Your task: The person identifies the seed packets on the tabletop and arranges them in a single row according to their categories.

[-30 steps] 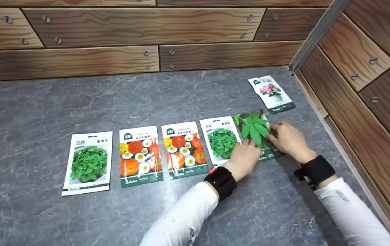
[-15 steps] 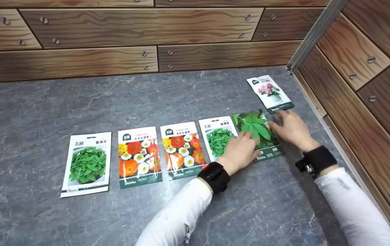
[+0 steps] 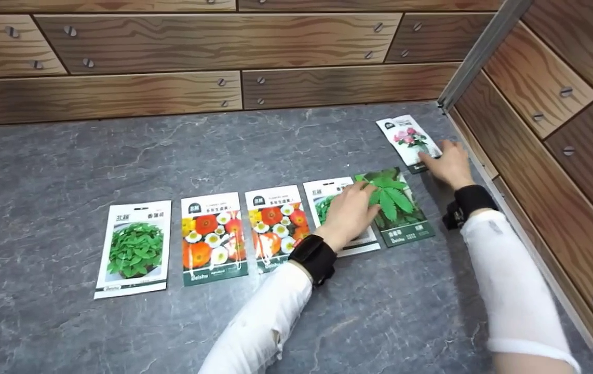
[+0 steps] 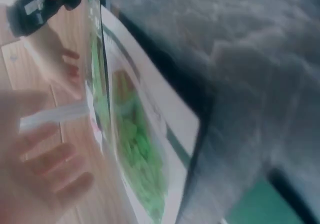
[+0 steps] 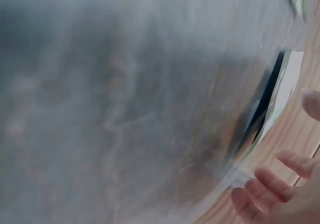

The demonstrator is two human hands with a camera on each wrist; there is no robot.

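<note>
My right hand [image 3: 449,163] is at the lower right of a white seed packet with pink flowers [image 3: 405,143], its thumb over the packet's lower part. In the right wrist view the fingers [image 5: 270,189] are spread, with a gap between them and the packet [image 5: 272,98]. My left hand [image 3: 347,210] hovers with loosely bent fingers above a green herb seed packet [image 3: 322,189], partly covering it. Its fingertips reach the edge of a green leaf seed packet [image 3: 405,213]. The left wrist view shows the left fingers [image 4: 50,164] apart from the herb packet [image 4: 140,139].
Two orange-flower seed packets [image 3: 214,239] [image 3: 278,228] lie left of the left hand. Another herb packet [image 3: 134,249] lies farther left in the row. Wood-patterned walls [image 3: 213,41] bound the grey marbled table [image 3: 172,156] at the back and right.
My right hand has moved off the leaf packet, up to the pink-flower packet. The left hand has drawn back leftward from the leaf packet, over the herb packet. The packets lie still.
</note>
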